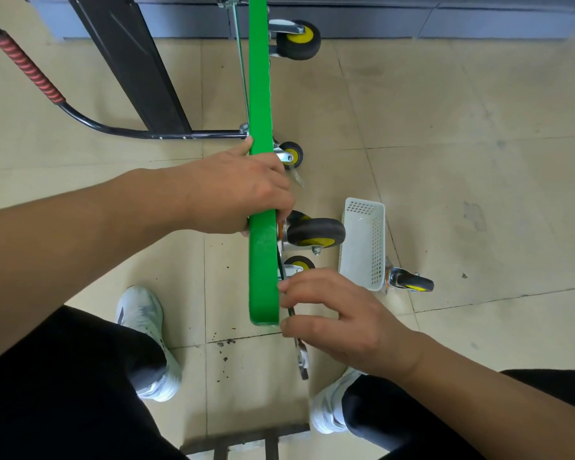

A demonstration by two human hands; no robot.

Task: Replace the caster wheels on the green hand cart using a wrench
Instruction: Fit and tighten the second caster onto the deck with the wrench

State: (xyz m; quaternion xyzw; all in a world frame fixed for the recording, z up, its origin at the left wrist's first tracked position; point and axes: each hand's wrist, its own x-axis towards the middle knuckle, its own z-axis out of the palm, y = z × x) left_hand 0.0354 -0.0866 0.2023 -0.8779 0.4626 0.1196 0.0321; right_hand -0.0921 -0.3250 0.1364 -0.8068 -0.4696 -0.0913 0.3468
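Observation:
The green hand cart (261,94) stands on its edge on the floor, deck facing left, its black-and-yellow casters on the right side. My left hand (236,190) grips the cart's upper edge just above a near caster (314,232). A second near caster (298,263) sits just below it. My right hand (342,313) is closed on a metal wrench (302,358) beside the cart's near corner, the wrench's free end pointing toward my feet. A far caster (297,39) and a middle caster (292,153) are also mounted.
A white perforated basket (362,244) stands on the tiled floor to the right of the cart. A loose caster (410,283) lies just beyond it. The cart's black handle with a red grip (27,66) lies at the left. My two white shoes are below.

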